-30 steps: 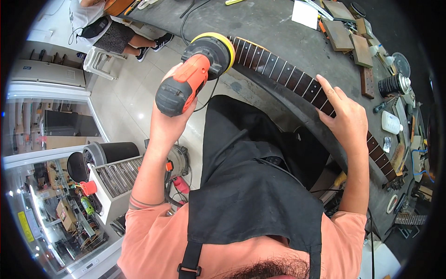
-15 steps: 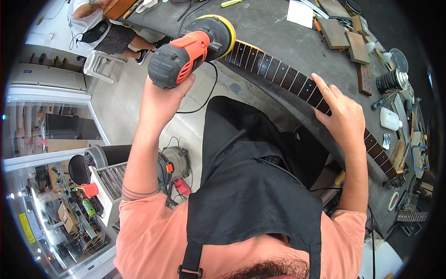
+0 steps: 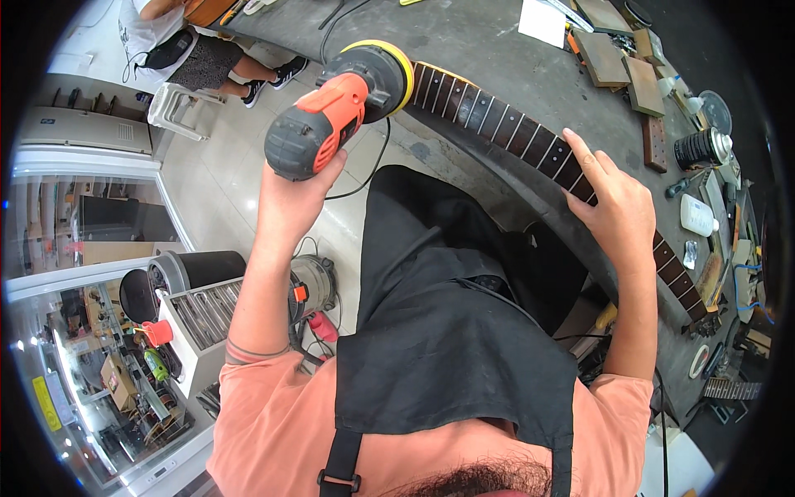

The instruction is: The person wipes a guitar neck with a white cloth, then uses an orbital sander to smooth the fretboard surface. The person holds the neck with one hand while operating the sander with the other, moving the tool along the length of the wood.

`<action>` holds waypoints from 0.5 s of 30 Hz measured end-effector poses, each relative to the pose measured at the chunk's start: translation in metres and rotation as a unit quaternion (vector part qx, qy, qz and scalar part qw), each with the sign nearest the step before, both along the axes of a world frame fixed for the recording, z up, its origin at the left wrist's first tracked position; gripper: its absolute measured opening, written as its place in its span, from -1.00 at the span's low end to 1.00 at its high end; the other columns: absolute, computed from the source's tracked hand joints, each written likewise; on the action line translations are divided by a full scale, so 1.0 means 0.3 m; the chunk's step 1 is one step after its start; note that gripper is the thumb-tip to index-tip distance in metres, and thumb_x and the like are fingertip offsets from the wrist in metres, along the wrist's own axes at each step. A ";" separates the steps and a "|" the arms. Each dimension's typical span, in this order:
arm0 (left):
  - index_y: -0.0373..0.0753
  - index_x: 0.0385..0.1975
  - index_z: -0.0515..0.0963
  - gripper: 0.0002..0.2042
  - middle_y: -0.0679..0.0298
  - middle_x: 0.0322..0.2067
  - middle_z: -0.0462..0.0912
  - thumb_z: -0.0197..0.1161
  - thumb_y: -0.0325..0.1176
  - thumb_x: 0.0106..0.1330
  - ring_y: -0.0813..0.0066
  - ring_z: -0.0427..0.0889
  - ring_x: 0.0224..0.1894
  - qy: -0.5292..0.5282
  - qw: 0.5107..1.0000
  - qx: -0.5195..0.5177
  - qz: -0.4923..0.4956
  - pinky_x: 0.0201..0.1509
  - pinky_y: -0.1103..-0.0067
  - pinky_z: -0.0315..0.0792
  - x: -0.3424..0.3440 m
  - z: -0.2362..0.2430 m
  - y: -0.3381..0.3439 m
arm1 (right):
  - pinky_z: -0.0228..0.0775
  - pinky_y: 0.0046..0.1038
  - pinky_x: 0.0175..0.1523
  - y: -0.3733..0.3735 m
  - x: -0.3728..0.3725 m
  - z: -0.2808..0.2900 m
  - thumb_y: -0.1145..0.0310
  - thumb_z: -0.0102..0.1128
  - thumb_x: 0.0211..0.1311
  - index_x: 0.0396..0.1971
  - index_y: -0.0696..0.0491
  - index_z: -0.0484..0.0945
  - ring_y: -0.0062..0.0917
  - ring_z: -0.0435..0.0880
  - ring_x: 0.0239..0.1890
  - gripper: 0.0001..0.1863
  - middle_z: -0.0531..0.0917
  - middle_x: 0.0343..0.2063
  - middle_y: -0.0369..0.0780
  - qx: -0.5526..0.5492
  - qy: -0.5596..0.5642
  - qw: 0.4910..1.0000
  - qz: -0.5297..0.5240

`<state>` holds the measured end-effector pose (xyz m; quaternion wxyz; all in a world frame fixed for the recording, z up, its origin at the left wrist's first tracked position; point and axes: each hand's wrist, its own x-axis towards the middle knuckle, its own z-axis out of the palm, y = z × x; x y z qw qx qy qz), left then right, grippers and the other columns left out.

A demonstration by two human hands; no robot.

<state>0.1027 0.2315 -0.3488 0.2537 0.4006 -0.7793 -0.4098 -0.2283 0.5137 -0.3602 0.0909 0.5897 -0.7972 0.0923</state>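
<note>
My left hand is wrapped round the body of an orange and black power polisher. Its round, yellow-edged pad is at the far left end of a guitar neck; whether the pad touches the wood is hard to tell. The neck lies fretboard up along the near edge of the bench, its dark board crossed by metal frets and marked with pale dots. My right hand steadies it, thumb on the near side and fingers reaching across to the far side. Part of the neck is hidden under that hand and wrist.
The grey bench carries a white sheet, wooden blocks, a black can and a white bottle at the right. A power cord hangs below the polisher. A seated person and a white stool are far left.
The polisher and my left hand have shifted slightly down in the picture. My right hand keeps its place on the neck. The seated person's shoes show more, and the whole view has shifted a little.
</note>
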 end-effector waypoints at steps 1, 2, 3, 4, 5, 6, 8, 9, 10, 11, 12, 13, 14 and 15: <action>-0.30 0.49 0.55 -0.36 0.18 0.32 0.67 0.50 -0.62 0.37 0.40 0.62 0.36 -0.003 1.000 0.010 -0.003 0.49 0.41 0.41 0.001 0.001 0.006 | 0.66 -0.20 -0.19 -0.001 0.001 0.002 0.29 0.73 0.06 0.68 -0.39 0.44 -0.31 0.77 -0.31 0.10 0.67 -0.23 -0.27 0.001 -0.001 1.000 -0.001; -0.30 0.56 0.52 -0.29 0.13 0.47 0.66 0.48 -0.67 0.35 0.34 0.61 0.52 -0.006 1.000 0.020 -0.006 0.66 0.38 0.39 0.002 0.002 0.014 | 0.66 -0.20 -0.20 -0.002 0.002 0.004 0.29 0.73 0.06 0.68 -0.39 0.44 -0.31 0.77 -0.31 0.10 0.67 -0.24 -0.27 0.002 -0.003 1.000 -0.001; -0.29 0.56 0.51 -0.29 0.12 0.48 0.64 0.48 -0.67 0.36 0.32 0.60 0.53 -0.012 1.000 0.010 -0.010 0.67 0.37 0.38 0.006 -0.002 0.018 | 0.65 -0.20 -0.19 -0.003 0.004 0.005 0.31 0.72 0.06 0.68 -0.40 0.45 -0.29 0.76 -0.30 0.09 0.67 -0.24 -0.27 0.004 -0.007 1.000 -0.006; -0.29 0.57 0.50 -0.28 0.12 0.49 0.63 0.48 -0.68 0.36 0.31 0.60 0.54 -0.009 1.000 -0.003 -0.017 0.67 0.37 0.38 0.007 -0.009 0.022 | 0.64 -0.19 -0.18 -0.002 0.005 0.005 0.34 0.71 0.07 0.68 -0.40 0.46 -0.27 0.75 -0.30 0.09 0.67 -0.24 -0.27 0.006 -0.012 1.000 -0.010; -0.29 0.57 0.50 -0.28 0.11 0.51 0.62 0.48 -0.68 0.36 0.30 0.59 0.56 -0.006 1.000 -0.016 -0.025 0.67 0.37 0.38 0.010 -0.016 0.025 | 0.63 -0.18 -0.17 -0.002 0.005 0.004 0.36 0.70 0.07 0.67 -0.41 0.46 -0.26 0.75 -0.29 0.09 0.67 -0.25 -0.27 0.008 -0.017 1.000 -0.015; -0.29 0.57 0.50 -0.27 0.11 0.52 0.61 0.49 -0.67 0.35 0.28 0.58 0.57 0.007 0.999 -0.034 -0.034 0.68 0.36 0.37 0.012 -0.026 0.028 | 0.63 -0.18 -0.16 -0.003 0.003 0.003 0.36 0.70 0.07 0.67 -0.41 0.47 -0.25 0.75 -0.29 0.08 0.68 -0.24 -0.27 0.005 -0.021 1.000 -0.013; -0.29 0.58 0.49 -0.27 0.10 0.53 0.59 0.49 -0.67 0.35 0.27 0.57 0.58 0.009 0.999 -0.042 -0.032 0.68 0.36 0.37 0.024 -0.042 0.030 | 0.63 -0.18 -0.15 -0.007 -0.003 0.003 0.37 0.69 0.07 0.67 -0.41 0.47 -0.24 0.76 -0.28 0.08 0.70 -0.22 -0.26 0.000 -0.030 0.999 -0.010; -0.30 0.57 0.49 -0.27 0.10 0.54 0.59 0.50 -0.67 0.34 0.26 0.56 0.58 -0.001 0.999 -0.031 -0.023 0.68 0.36 0.37 0.031 -0.051 0.031 | 0.64 -0.18 -0.15 -0.008 -0.004 0.004 0.38 0.69 0.07 0.67 -0.41 0.47 -0.24 0.76 -0.27 0.08 0.71 -0.21 -0.26 0.007 -0.031 0.999 -0.013; -0.30 0.57 0.49 -0.27 0.09 0.54 0.59 0.50 -0.67 0.34 0.25 0.56 0.58 -0.004 0.999 -0.027 -0.022 0.68 0.35 0.37 0.035 -0.054 0.034 | 0.64 -0.18 -0.15 -0.009 -0.005 0.008 0.38 0.69 0.07 0.67 -0.41 0.47 -0.24 0.76 -0.27 0.08 0.71 -0.20 -0.26 0.014 -0.032 0.999 -0.017; -0.30 0.57 0.50 -0.27 0.09 0.54 0.59 0.50 -0.67 0.34 0.24 0.56 0.59 -0.008 0.999 -0.023 -0.020 0.69 0.35 0.37 0.039 -0.058 0.039 | 0.64 -0.18 -0.15 -0.009 -0.006 0.009 0.38 0.69 0.08 0.67 -0.41 0.47 -0.23 0.77 -0.27 0.07 0.72 -0.20 -0.26 0.020 -0.033 0.999 -0.020; -0.31 0.56 0.50 -0.27 0.09 0.54 0.59 0.50 -0.67 0.34 0.23 0.56 0.59 -0.004 0.999 -0.027 -0.025 0.69 0.35 0.36 0.042 -0.058 0.046 | 0.63 -0.18 -0.15 -0.009 -0.007 0.008 0.38 0.69 0.08 0.67 -0.41 0.47 -0.23 0.77 -0.26 0.08 0.72 -0.19 -0.26 0.017 -0.035 0.999 -0.018; -0.31 0.56 0.50 -0.27 0.09 0.54 0.59 0.50 -0.67 0.33 0.22 0.56 0.59 -0.001 0.999 -0.023 -0.029 0.69 0.35 0.36 0.041 -0.057 0.049 | 0.63 -0.18 -0.15 -0.007 -0.008 0.006 0.38 0.69 0.08 0.67 -0.41 0.47 -0.23 0.77 -0.26 0.08 0.73 -0.19 -0.26 0.014 -0.038 0.999 -0.016; -0.31 0.56 0.50 -0.28 0.08 0.53 0.59 0.50 -0.67 0.33 0.22 0.57 0.59 0.003 0.999 -0.020 -0.034 0.69 0.35 0.36 0.038 -0.056 0.051 | 0.63 -0.18 -0.15 -0.006 -0.009 0.005 0.38 0.69 0.08 0.67 -0.42 0.47 -0.23 0.77 -0.26 0.08 0.73 -0.19 -0.26 0.011 -0.040 0.999 -0.015; -0.32 0.55 0.50 -0.28 0.08 0.53 0.59 0.50 -0.67 0.33 0.21 0.57 0.58 0.004 0.999 -0.010 -0.037 0.68 0.36 0.37 0.035 -0.047 0.053 | 0.63 -0.18 -0.15 -0.006 -0.008 0.004 0.38 0.69 0.07 0.67 -0.42 0.46 -0.23 0.77 -0.26 0.08 0.73 -0.20 -0.26 0.010 -0.040 0.999 -0.014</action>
